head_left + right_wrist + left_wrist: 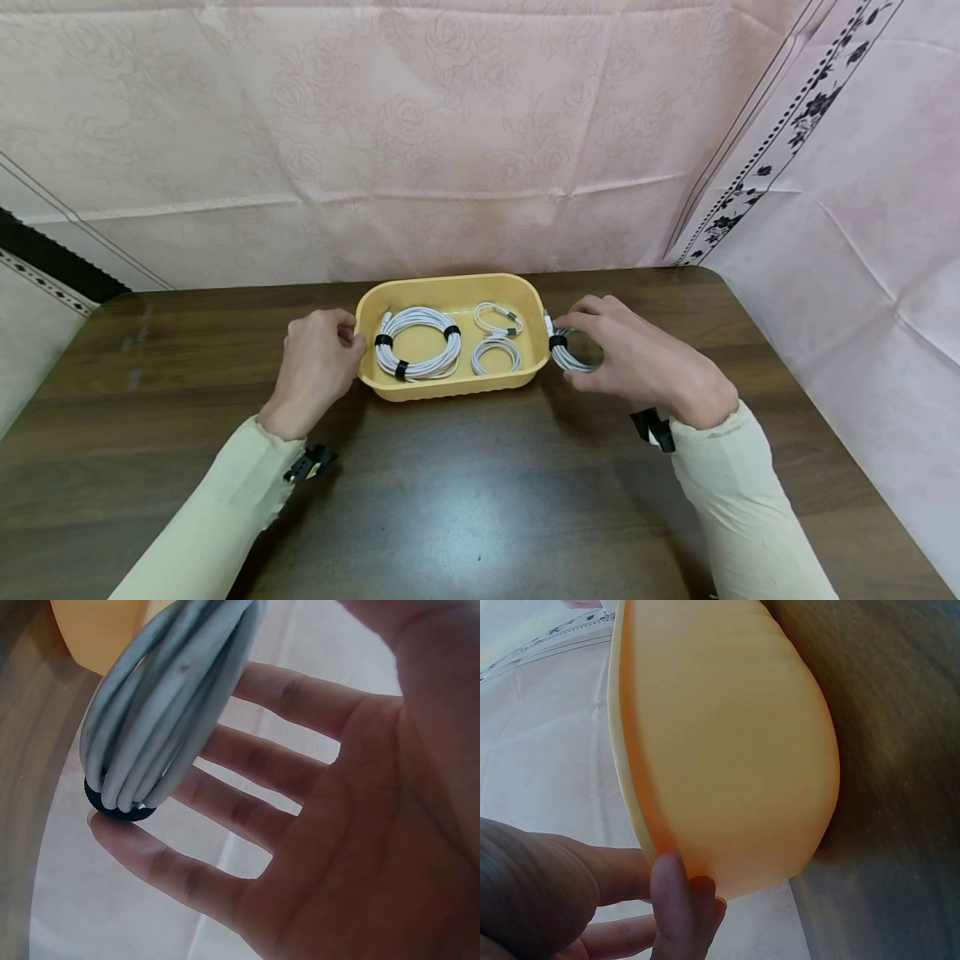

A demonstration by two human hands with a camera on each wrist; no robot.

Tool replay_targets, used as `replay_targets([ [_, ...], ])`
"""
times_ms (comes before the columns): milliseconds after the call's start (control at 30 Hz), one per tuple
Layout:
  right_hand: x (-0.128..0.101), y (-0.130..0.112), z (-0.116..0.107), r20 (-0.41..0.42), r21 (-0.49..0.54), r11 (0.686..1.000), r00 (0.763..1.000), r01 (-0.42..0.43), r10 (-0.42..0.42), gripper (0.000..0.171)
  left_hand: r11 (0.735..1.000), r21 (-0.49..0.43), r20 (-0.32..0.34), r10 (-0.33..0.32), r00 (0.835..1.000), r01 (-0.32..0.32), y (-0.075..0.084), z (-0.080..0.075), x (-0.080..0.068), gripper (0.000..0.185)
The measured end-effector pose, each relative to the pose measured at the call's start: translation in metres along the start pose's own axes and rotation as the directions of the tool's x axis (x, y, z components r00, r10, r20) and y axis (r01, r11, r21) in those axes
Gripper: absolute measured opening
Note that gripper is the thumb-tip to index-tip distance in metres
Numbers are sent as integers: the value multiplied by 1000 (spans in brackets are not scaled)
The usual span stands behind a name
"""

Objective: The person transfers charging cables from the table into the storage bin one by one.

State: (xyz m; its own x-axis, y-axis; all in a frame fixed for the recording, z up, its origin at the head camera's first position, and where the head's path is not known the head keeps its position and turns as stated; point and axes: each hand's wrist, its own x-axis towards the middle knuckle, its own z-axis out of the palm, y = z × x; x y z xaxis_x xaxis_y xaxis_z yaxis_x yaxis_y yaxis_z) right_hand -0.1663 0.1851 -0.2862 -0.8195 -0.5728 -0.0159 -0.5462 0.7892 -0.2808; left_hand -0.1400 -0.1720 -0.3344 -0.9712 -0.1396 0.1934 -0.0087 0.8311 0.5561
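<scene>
A yellow plastic tray [450,388] with rounded corners sits on the table. At its left end my left hand [315,358] pinches the rim; in the left wrist view thumb and fingers meet at the edge of the tray wall [735,750]. My right hand [637,354] holds a coiled white cable [180,682] just outside the tray's right end. A black strap [120,802] binds this coil, and the fingers stretch along its far side. Inside the tray, a large white cable coil [417,315] with several black straps lies on the left.
Two smaller white cable coils lie in the tray's right half, one at the back [495,306] and one in front [495,341]. The dark wooden table [465,483] extends toward me. Pale floral cloth [450,125] hangs behind the table's back edge and along the right side.
</scene>
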Motion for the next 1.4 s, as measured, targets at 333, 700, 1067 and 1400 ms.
replay_targets([
  [333,1,-1,-1,7,6,1000,1000,-8,8,56,1000,0,-2,-5,1000,5,1,0,0,20],
  [700,5,-2,0,7,3,1000,1000,7,-7,58,1000,7,-5,-6,1000,6,0,1,0,19],
  [1067,8,-5,-1,11,8,1000,1000,5,-5,58,1000,-1,4,-12,1000,12,0,1,0,21],
  [1400,14,-7,-2,9,-4,999,999,33,-33,58,1000,0,9,-17,1000,17,0,0,0,21],
])
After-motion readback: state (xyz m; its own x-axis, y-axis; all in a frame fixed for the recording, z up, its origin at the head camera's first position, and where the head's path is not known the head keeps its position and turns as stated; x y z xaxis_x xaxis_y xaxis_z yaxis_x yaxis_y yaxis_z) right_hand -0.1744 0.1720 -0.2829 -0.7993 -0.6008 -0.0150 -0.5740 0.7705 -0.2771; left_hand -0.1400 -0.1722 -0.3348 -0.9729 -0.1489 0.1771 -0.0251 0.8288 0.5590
